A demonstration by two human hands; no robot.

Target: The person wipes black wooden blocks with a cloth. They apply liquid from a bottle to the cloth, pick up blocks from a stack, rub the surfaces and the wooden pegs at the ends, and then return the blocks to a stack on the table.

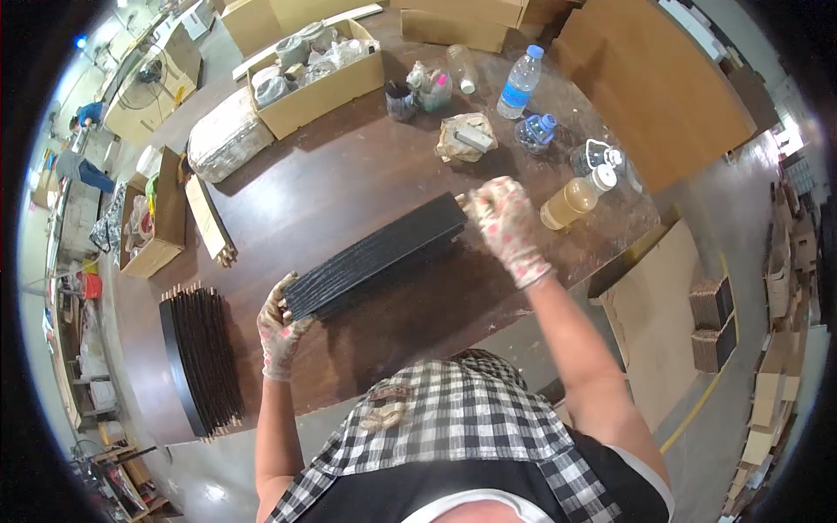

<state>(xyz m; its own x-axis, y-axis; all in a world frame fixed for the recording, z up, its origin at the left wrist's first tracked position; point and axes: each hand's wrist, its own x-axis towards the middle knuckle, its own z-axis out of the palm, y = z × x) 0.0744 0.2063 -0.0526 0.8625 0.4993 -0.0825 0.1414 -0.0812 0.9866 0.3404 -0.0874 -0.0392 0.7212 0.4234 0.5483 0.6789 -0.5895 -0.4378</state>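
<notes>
A stack of black wooden slats (375,257) with visible wood grain is tilted over the dark brown table, its right end farther away than its left. My left hand (281,329), in a spotted work glove, is closed around the near left end, where light pegs poke out between the fingers. At the far right end my right hand (507,225), gloved alike, has its fingers curled against the slat ends; slight blur softens its fingertips. Left of my left hand lies a row of similar black slats (202,362) with pale pegs at both ends.
Bottles stand at the right: an amber one (571,202), a clear one with a blue cap (520,83). A cardboard box (327,91) of wrapped items and a wrapped bundle (228,132) sit far left. Nearer are another carton (161,227) and pale slats (207,218).
</notes>
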